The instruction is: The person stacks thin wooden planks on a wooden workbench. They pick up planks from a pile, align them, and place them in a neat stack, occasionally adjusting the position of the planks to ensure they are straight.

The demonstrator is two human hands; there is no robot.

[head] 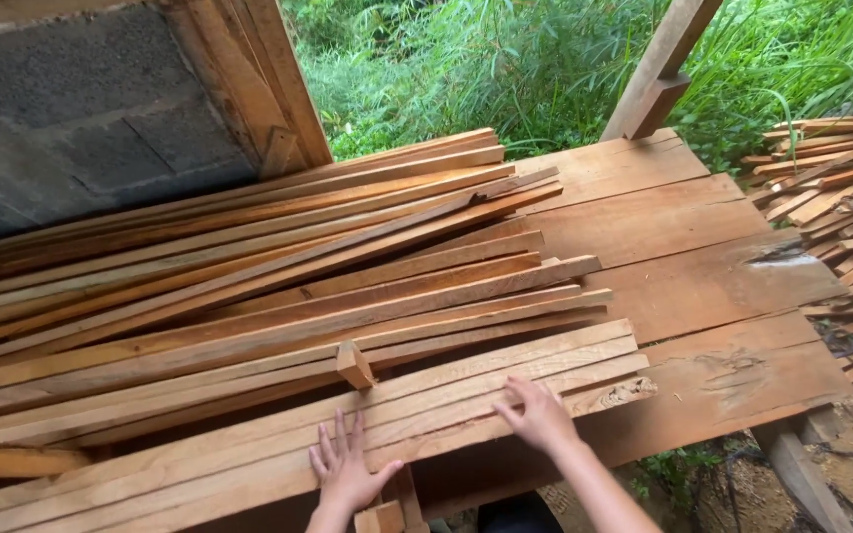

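My left hand (346, 472) lies flat with fingers spread on the nearest pale wooden slats (249, 449) at the front of the bench. My right hand (537, 415) rests palm down on the same slats further right, fingers pressing on their top faces. Neither hand grips anything. A small wooden block (353, 363) stands on the slats just beyond my left hand. Behind it a big pile of long reddish wooden strips (249, 266) runs from left to right across the plank bench (703, 286).
Another heap of cut strips (841, 197) lies at the right, off the bench. A grey block wall (71, 109) and a wooden post (259, 79) stand at the back left. A slanted beam (659, 74) rises at the back. Green grass (505, 69) grows beyond.
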